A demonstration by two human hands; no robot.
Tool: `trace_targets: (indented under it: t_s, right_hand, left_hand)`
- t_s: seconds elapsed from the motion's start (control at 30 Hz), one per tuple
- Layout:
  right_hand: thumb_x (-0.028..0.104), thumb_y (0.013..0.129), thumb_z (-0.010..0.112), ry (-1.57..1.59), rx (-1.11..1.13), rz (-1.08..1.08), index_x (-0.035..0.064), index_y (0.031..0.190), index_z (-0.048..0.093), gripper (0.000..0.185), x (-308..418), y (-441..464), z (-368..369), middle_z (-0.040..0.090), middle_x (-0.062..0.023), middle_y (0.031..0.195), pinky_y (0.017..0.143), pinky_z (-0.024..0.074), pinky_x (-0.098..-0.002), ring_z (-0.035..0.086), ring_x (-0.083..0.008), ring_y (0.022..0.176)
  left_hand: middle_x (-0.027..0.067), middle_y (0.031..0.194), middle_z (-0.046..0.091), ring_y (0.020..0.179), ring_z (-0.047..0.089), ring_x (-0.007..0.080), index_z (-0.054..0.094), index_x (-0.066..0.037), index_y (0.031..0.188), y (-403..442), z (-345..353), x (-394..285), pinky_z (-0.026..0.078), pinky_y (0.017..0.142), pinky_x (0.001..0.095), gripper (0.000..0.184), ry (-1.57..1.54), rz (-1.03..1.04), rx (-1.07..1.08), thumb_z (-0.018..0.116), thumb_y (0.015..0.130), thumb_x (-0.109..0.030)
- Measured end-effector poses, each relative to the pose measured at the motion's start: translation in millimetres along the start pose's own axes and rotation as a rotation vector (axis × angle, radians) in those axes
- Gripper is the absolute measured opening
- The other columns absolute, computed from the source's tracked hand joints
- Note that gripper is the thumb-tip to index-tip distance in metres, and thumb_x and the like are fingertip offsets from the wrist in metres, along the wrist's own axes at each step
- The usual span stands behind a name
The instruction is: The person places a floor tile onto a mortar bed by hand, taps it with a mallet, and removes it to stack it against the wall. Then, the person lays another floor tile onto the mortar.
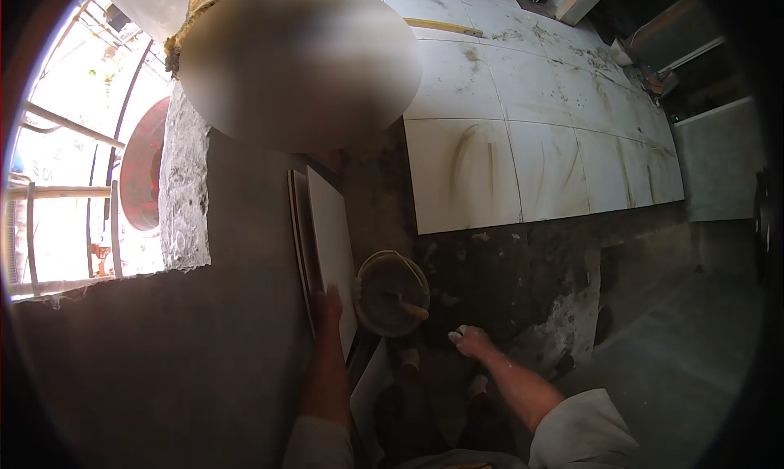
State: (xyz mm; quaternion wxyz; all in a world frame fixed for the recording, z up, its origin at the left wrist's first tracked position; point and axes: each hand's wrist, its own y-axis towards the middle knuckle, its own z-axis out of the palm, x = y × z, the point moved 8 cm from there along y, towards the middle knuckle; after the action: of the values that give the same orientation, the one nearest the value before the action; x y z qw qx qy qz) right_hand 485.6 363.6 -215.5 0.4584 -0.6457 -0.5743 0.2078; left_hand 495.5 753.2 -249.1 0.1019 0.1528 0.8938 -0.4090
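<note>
Here, at the far left, a rough-edged opening (pixel 186 199) lets in bright light, and beside it runs the dark wall (pixel 245 338). Next come the upright tiles (pixel 331 224), a few large flat ones standing face to face on edge near that wall, the outer one pale. The left hand (pixel 329 304) is at the near part of the pale face; whether its fingers close round an edge I cannot tell. Such tiles look stiff and rather heavy, with a smooth face that could slip under dusty fingers and corners that would chip if knocked. The long edges, held on opposite sides with both hands, seem the safest place to take hold. Just right of them sits the bucket (pixel 427 289), a stick-like handle (pixel 414 310) lying across its inside. Further right, the right hand (pixel 471 341) has its fingers curled in, with something whitish at the tips; whether it is clamped on anything I cannot tell. Beyond, smudged pale tiles (pixel 461 175) cover part of the floor (pixel 482 285).
</note>
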Motion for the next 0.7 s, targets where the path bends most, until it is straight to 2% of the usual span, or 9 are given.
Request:
trace_targets:
  t_s: [0.13, 0.2, 0.33, 0.4, 0.57, 0.7]
  right_hand:
    - [0.038, 0.086, 0.054, -0.050, -0.028, 0.072, 0.0015, 0.097, 0.061, 0.039, -52.0, -13.5, -12.5, 0.062, -0.0214, 0.099, 0.083, 0.0461, -0.0440, 0.058, -0.0383, 0.097]
    - [0.037, 0.085, 0.057, -0.036, -0.038, 0.127, 0.0016, 0.096, 0.061, 0.038, -70.8, -28.6, -12.7, 0.063, -0.0218, 0.098, 0.081, 0.0472, -0.0438, 0.059, -0.0388, 0.095]
    - [0.039, 0.086, 0.055, 0.017, -0.068, 0.136, 0.0019, 0.097, 0.059, 0.039, -97.3, -62.6, -1.1, 0.063, -0.0216, 0.097, 0.081, 0.0471, -0.0447, 0.059, -0.0389, 0.095]
    - [0.038, 0.086, 0.055, 0.128, -0.067, 0.126, 0.0006, 0.097, 0.059, 0.040, -104.8, -80.1, 6.6, 0.062, -0.0223, 0.097, 0.081, 0.0472, -0.0445, 0.058, -0.0393, 0.096]
    - [0.038, 0.086, 0.056, 0.214, -0.081, 0.163, 0.0000, 0.098, 0.059, 0.040, -128.8, -121.1, 11.1, 0.062, -0.0235, 0.098, 0.082, 0.0469, -0.0440, 0.058, -0.0393, 0.097]
    - [0.037, 0.086, 0.056, 0.161, -0.092, 0.231, -0.0003, 0.100, 0.059, 0.040, -158.2, -145.7, 4.6, 0.061, -0.0248, 0.100, 0.083, 0.0467, -0.0441, 0.058, -0.0398, 0.098]
  left_hand:
    - [0.0280, 0.099, 0.061, 0.097, 0.060, 0.0403, 0.056, 0.012, 0.104, -8.4, -8.8, -8.2, 0.047, 0.081, 0.0436, 0.049, 0.091, 0.074, -0.122, 0.055, 0.087, -0.034]
    - [0.0285, 0.095, 0.062, 0.095, 0.061, 0.0397, 0.059, 0.012, 0.097, -16.3, -16.6, -16.1, 0.048, 0.080, 0.0434, 0.042, 0.154, 0.063, -0.173, 0.056, 0.086, -0.028]
    - [0.0278, 0.096, 0.062, 0.094, 0.062, 0.0374, 0.060, 0.012, 0.097, -9.9, -13.7, -22.7, 0.048, 0.082, 0.0427, 0.044, 0.236, 0.165, -0.152, 0.062, 0.082, -0.029]
    - [0.0287, 0.092, 0.063, 0.092, 0.063, 0.0383, 0.063, 0.010, 0.088, -2.6, -10.1, -21.6, 0.049, 0.081, 0.0436, 0.033, 0.277, 0.207, -0.133, 0.057, 0.074, -0.019]
    - [0.0279, 0.092, 0.063, 0.090, 0.063, 0.0375, 0.063, 0.009, 0.089, 18.3, -10.1, -15.4, 0.049, 0.081, 0.0438, 0.033, 0.291, 0.246, -0.126, 0.057, 0.072, -0.019]
    - [0.0254, 0.093, 0.064, 0.091, 0.063, 0.0371, 0.064, 0.007, 0.091, 2.8, -28.6, -41.5, 0.049, 0.080, 0.0427, 0.034, 0.363, 0.274, -0.123, 0.057, 0.071, -0.020]
